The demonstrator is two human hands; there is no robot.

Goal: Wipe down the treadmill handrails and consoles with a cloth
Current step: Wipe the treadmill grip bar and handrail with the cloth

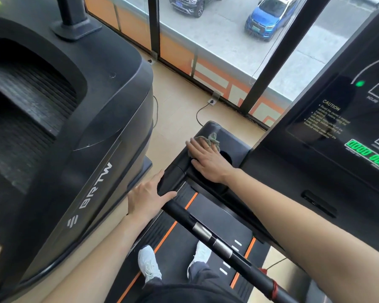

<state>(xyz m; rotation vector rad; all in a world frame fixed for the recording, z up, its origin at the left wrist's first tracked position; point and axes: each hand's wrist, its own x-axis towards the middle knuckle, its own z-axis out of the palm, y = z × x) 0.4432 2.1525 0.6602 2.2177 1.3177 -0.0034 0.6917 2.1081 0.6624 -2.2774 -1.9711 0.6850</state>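
Observation:
A grey-green cloth lies on the black left side tray of the treadmill console. My right hand presses flat on the cloth with straight fingers; only the cloth's far edge shows past the fingertips. My left hand rests on the near corner of that tray, fingers straight along its outer side and thumb across its near edge. The black handrail with two metal sensor bands runs from that corner toward the lower right. The console panel with green digits stands at the right.
A large dark stair-climber machine fills the left. The treadmill belt with orange stripes lies below, my white shoes on it. A floor socket and cable sit by the window frame. Cars are parked outside.

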